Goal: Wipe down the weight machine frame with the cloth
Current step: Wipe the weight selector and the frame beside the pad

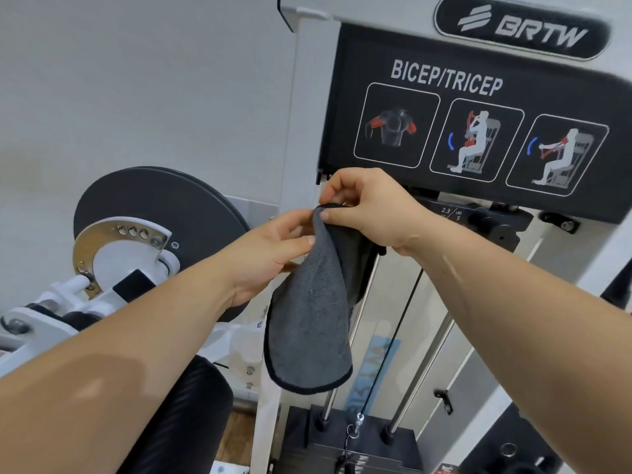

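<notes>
A dark grey cloth (309, 323) with a black hem hangs folded in front of the weight machine. My right hand (366, 210) pinches its top edge between thumb and fingers. My left hand (270, 254) holds the cloth just below and to the left, fingers curled against the fabric. The white frame (307, 107) of the machine rises directly behind my hands, with its upright post at centre. A black placard (478, 107) reading BICEP/TRICEP is fixed to the frame above my right hand.
A black round cam disc (154, 203) with a drilled metal plate sits at left. Chrome guide rods (424, 367), a black cable and the weight stack (362, 449) stand below. A black padded roller (181, 419) lies under my left forearm. A pale wall is behind.
</notes>
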